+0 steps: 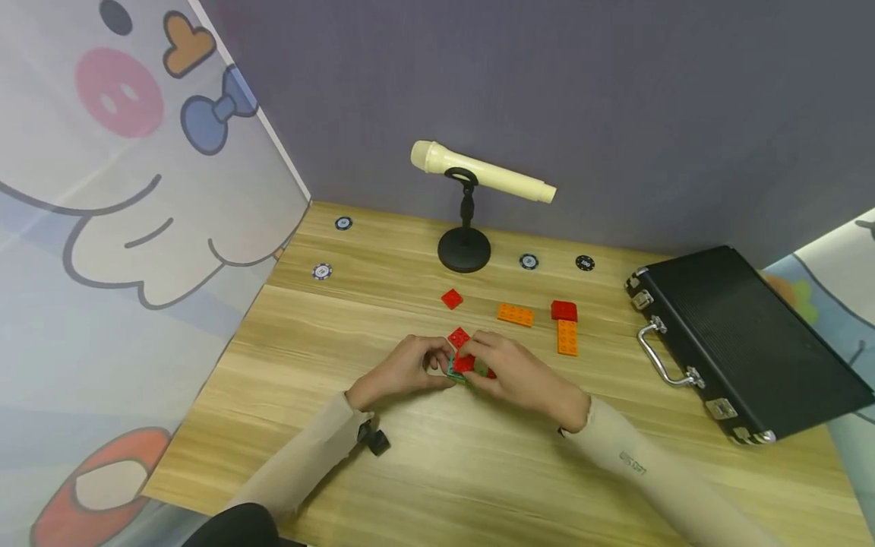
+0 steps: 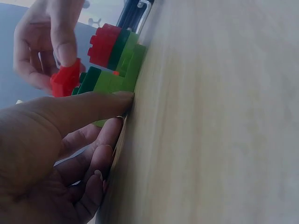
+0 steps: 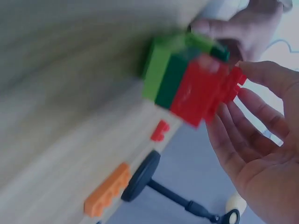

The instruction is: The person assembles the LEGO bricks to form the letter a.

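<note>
Inward from the left edge of the wood-grain worktop (image 1: pixel 465 456), the left hand (image 1: pixel 408 366) is pinching stacked green plastic bricks (image 2: pixel 111 83), the right hand (image 1: pixel 511 374) a red studded plastic brick (image 2: pixel 66 80).

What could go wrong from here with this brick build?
Dark green studs show beside the red brick that the right hand pinches, so it may seat loosely. That hand is close to the attached red block and might bump it. If the left hand slackens, pressing could shift the green stack.
</note>
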`<state>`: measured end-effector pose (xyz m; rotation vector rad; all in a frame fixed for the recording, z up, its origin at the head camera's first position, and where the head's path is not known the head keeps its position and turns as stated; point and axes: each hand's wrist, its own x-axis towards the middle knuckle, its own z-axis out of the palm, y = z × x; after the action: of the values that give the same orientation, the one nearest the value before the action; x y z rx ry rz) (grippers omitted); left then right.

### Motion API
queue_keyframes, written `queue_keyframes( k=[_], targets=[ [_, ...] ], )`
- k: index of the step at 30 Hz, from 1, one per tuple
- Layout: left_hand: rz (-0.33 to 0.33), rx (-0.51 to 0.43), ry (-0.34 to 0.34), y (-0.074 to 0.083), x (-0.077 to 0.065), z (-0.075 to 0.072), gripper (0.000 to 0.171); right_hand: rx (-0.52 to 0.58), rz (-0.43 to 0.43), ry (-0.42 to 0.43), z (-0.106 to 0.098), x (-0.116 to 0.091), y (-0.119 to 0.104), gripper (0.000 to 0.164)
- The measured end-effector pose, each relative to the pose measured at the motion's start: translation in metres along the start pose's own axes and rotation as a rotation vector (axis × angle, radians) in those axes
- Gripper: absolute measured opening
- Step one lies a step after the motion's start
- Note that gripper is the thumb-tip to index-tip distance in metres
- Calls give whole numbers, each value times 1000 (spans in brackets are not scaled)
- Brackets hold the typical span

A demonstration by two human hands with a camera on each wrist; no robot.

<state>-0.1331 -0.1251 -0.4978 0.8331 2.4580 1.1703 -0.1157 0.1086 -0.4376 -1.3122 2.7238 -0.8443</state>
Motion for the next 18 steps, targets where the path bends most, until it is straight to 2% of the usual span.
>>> queue_keyframes(
  k=[3,9,18],
  targets=[
    [10,1,1,0,0,1,31,-36,-28,18,9,-2,-4,20],
    [10,3,1,1,1,2,33,-145,-17,40,18,-4,-6,19],
    [-14,8,10,3,-2,2,32,-162,-29,62,23,-4,-8,21]
  ],
)
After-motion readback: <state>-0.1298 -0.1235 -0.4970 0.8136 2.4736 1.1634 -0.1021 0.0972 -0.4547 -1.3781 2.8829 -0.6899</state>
